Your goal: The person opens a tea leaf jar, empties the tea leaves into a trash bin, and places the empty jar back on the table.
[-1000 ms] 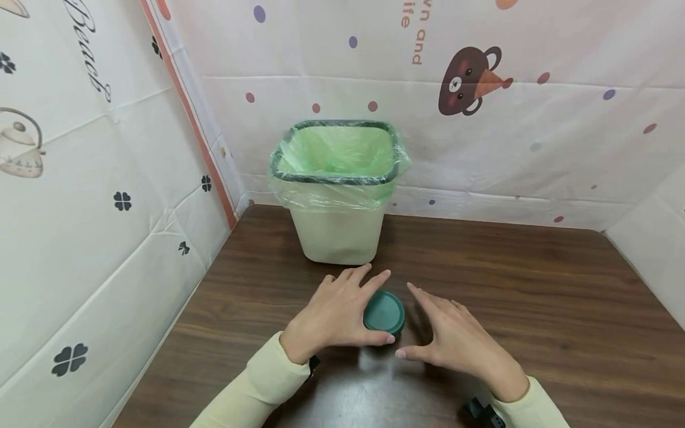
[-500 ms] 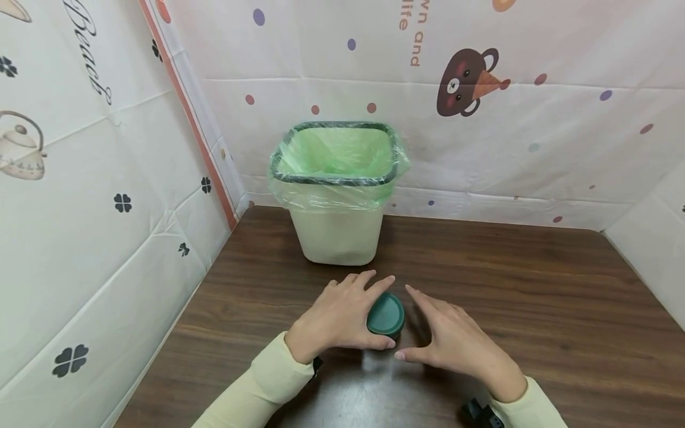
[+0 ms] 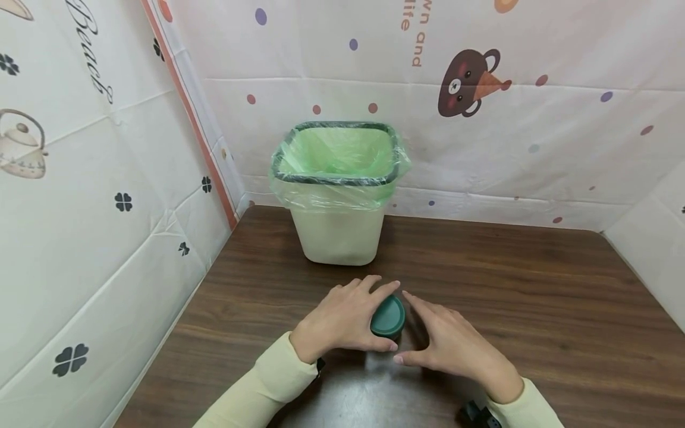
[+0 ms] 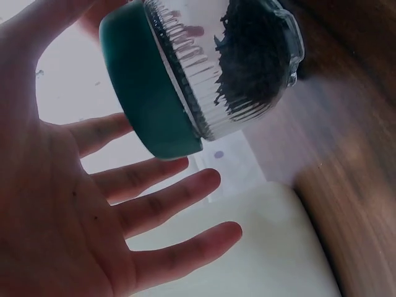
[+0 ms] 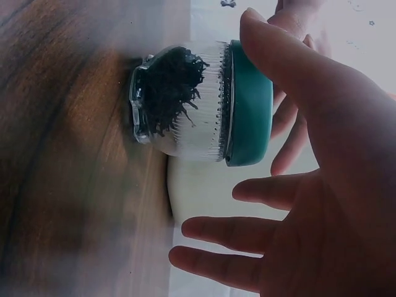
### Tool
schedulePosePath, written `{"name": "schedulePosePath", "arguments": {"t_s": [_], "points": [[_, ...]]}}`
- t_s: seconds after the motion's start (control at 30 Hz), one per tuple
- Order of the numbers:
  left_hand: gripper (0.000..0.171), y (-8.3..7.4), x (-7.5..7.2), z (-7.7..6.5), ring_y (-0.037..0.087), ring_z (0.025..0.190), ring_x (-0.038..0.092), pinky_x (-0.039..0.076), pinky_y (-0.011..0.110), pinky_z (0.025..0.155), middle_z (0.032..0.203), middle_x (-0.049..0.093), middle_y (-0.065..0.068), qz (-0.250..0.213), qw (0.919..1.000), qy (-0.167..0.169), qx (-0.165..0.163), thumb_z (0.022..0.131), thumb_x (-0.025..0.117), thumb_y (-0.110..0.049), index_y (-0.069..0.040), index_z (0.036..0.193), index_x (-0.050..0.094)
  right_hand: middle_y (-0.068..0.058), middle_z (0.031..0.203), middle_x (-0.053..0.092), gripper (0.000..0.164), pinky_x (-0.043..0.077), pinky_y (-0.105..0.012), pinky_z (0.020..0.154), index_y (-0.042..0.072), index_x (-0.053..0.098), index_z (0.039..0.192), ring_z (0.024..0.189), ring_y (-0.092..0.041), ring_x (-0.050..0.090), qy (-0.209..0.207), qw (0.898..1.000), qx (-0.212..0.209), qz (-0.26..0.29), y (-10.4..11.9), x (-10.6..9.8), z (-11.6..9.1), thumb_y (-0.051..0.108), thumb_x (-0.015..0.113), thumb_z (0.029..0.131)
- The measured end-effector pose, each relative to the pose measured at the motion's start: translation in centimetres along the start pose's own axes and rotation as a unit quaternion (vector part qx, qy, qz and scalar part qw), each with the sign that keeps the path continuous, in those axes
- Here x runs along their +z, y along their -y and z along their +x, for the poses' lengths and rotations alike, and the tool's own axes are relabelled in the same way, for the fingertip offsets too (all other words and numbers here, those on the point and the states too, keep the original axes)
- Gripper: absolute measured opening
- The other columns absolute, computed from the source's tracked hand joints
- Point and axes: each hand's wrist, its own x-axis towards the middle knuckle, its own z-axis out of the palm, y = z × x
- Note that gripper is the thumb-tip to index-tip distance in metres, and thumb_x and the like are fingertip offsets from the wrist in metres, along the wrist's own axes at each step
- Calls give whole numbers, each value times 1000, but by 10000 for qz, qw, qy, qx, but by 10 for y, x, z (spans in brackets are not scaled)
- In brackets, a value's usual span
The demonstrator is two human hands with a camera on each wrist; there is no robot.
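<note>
Left grip (image 3: 342, 319), right grip (image 3: 457, 345), both outspread, flank green-lidded glass jar (image 3: 387, 316).

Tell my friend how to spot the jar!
Find the pale bin on the brown table. In front of it, between the left hand and right hand, stands a clear ribbed jar holding dark shreds. Only it wears a round green lid.

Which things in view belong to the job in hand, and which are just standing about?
Likely in the job:
jar
left hand, right hand, either side of it

Seemingly just about:
bin, beyond the jar
liner in it
backdrop
</note>
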Motion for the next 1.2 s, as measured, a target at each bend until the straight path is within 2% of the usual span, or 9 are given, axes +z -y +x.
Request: {"name": "schedulePosePath", "arguments": {"t_s": [0.13,0.37,0.5,0.83,1.0,1.2], "points": [[96,0,3,1,21,96,53,53,35,64,130,46,9,13,9998,-136,131,67,57,-77,-26,144,32,-7,134,48,105,43,-53,90,14,33,144,113,-22,48,65,10000,-10,63,0,0,-1,71,67,63],[90,-2,6,3,20,93,55,52,30,58,131,45,9,-59,9998,-45,183,71,58,-72,-26,144,33,-7,133,49,102,44,-51,90,13,34,143,113,-20,48,143,9998,-16,139,0,0,-3,68,69,64],[86,-3,8,5,16,87,56,50,26,55,125,48,6,24,9997,-124,229,72,59,-70,-25,142,37,-7,133,49,102,43,-53,91,13,34,144,114,-20,47,194,9997,-6,142,1,1,-3,68,68,65],[86,-5,13,7,11,77,50,45,24,48,107,50,3,289,9991,-199,255,65,64,-70,-24,135,46,-6,133,50,101,43,-51,91,13,33,144,114,-18,47,195,9996,-98,162,0,3,-4,68,67,66],[75,-5,15,8,8,70,45,45,21,49,98,46,0,69,9991,-354,243,63,66,-65,-22,123,52,-6,132,50,102,45,-48,90,14,33,144,113,-19,48,146,9998,-100,118,1,3,-3,69,67,65],[69,-4,16,8,8,67,43,45,20,51,94,44,-1,-199,9986,-471,143,62,67,-61,-20,116,51,-3,132,50,102,46,-45,89,17,34,144,112,-16,48,160,9998,48,123,2,2,-3,73,64,64]]}}
